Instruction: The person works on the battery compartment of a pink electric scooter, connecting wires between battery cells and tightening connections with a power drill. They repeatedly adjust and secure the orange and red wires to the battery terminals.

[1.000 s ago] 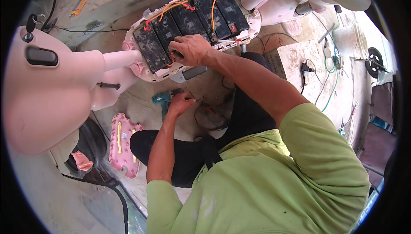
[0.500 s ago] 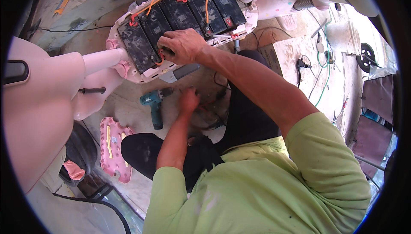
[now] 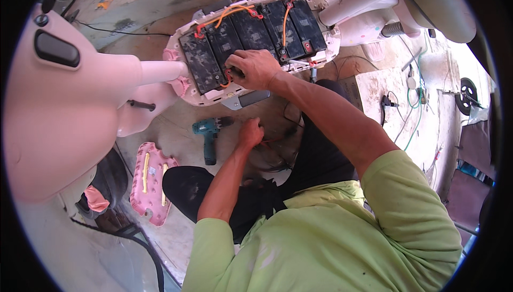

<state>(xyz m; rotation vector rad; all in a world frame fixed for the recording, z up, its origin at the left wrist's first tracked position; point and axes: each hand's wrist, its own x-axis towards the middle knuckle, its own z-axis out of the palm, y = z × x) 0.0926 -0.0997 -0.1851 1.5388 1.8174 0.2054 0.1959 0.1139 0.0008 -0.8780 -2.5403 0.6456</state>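
In the open floor tray of the pale pink scooter [image 3: 80,94], the right hand [image 3: 255,68] rested on the row of black rectangular batteries [image 3: 251,33], fingers curled around a red wire. Below, the left hand [image 3: 250,131] pinched thin dark wires, just beside the teal cordless drill [image 3: 209,134] lying on the concrete floor [image 3: 181,137].

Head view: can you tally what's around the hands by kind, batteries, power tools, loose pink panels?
Black batteries in the open pink tray, under the right hand: 5
Teal cordless drill on the floor beside the left hand: 1
Loose pink panel on the floor: 1
Total: 7
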